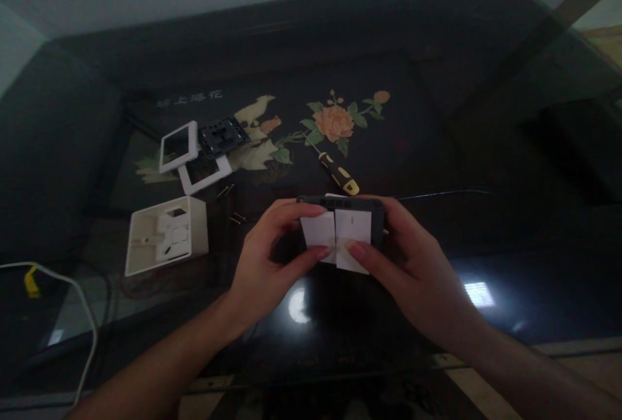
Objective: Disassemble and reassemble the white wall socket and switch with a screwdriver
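Note:
Between my hands is a wall switch (353, 222) with two white rockers side by side in a dark grey frame. My left hand (272, 245) grips its left side, thumb on the lower part of the left rocker and fingers along the top edge. On the right side, my right hand (408, 258) holds it with the thumb pressed on the right rocker and the other fingers behind, mostly hidden. Just beyond the switch lies a screwdriver (339, 172) with a black and yellow handle, its tip pointing away to the left.
At the left stand a white back box (198, 225), two white frames (193, 141) (207, 181) and a dark grey mounting plate (224, 137). Several screws (238, 218) lie beside them. A white cable (90, 316) crosses the left edge of the glossy dark table (437, 167). A dark object (583, 148) is at the right.

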